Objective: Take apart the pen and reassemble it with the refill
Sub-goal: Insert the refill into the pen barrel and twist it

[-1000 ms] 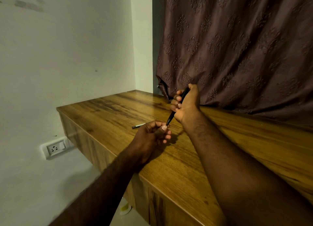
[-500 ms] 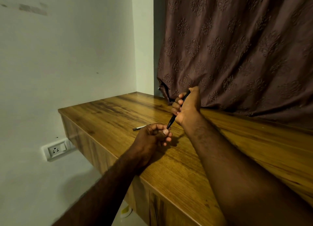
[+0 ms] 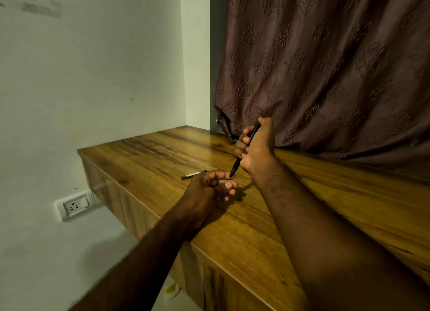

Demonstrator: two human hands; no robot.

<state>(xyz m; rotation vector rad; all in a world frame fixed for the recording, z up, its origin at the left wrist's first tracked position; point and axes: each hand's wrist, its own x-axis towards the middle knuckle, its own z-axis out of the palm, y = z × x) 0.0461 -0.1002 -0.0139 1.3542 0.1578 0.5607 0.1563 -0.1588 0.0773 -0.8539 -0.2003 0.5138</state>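
Note:
My right hand (image 3: 256,145) grips a slim black pen (image 3: 236,166) in its curled fingers, tip slanting down and left. My left hand (image 3: 209,187) rests on the wooden table (image 3: 256,229) just below; its thumb and forefinger pinch at the pen's tip. I cannot tell whether a small part sits between those fingers. A thin dark refill-like stick (image 3: 193,175) lies flat on the table, just left of my left hand, partly hidden by it.
A brown patterned curtain (image 3: 325,66) hangs onto the table's back edge right behind my right hand. The white wall on the left carries a socket (image 3: 75,205) below table height. The table's left edge drops off close to my left forearm.
Both hands stay joined at the pen's tip. The view has shifted slightly; the pen and hands keep nearly the same pose, and the stick on the table has not moved.

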